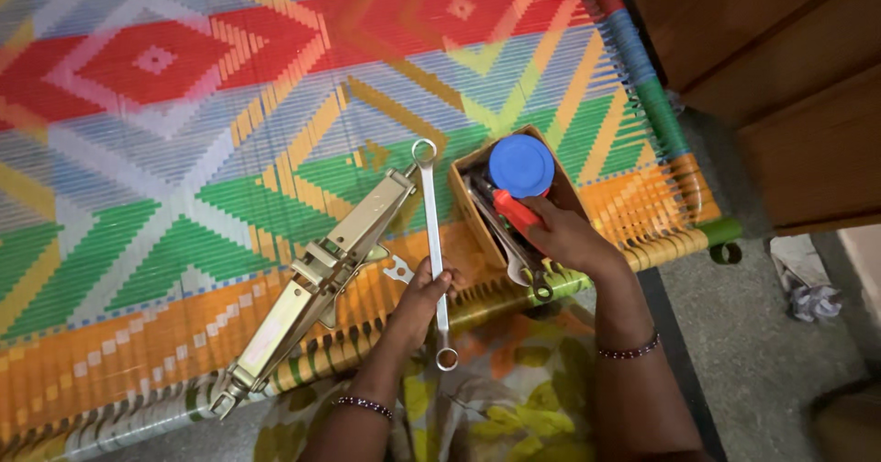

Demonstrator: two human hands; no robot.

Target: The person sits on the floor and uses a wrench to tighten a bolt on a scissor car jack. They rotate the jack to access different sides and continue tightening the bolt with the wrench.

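Nearest camera: floral yellow-orange cloth over lap. Left hand, fingers closed round long silver ring spanner, spanner upright over woven cot. Right hand reaching into brown cardboard box, fingers curled on red-handled tool. Round blue lid sits in box. Folded metal scissor jack lies diag., just left of spanner.
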